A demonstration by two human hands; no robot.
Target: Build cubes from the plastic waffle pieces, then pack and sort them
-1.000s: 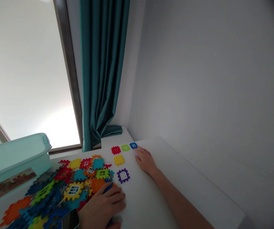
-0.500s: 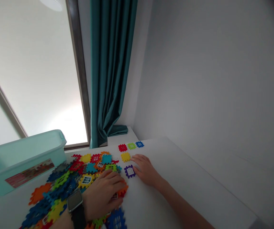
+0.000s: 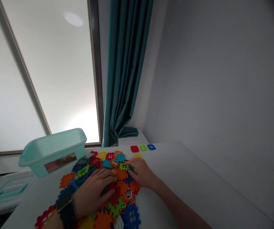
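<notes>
My left hand [image 3: 96,190], with a dark watch [image 3: 64,203] on its wrist, rests over a pile of colourful plastic interlocking tiles [image 3: 103,219]. Its fingers are apart, with no tile visible in them. My right hand [image 3: 143,173] reaches the pile's right edge, fingers stretched beside a lime window tile [image 3: 124,166] and orange tiles [image 3: 122,174]. Just past its knuckles, a yellow tile [image 3: 137,155] is partly covered. Beyond lie a red tile [image 3: 134,149], a light green tile [image 3: 143,148] and a blue tile [image 3: 151,147] in a row.
A mint plastic bin [image 3: 55,149] stands behind the pile at left. A clear lid with a teal handle [image 3: 10,191] lies at the far left. The white table [image 3: 175,184] meets a grey wall at right; a green curtain [image 3: 127,73] hangs behind.
The view has turned left. My right hand has moved from beside the yellow and purple tiles to the pile's edge, and the purple tile no longer shows. My left hand has shifted left over the pile.
</notes>
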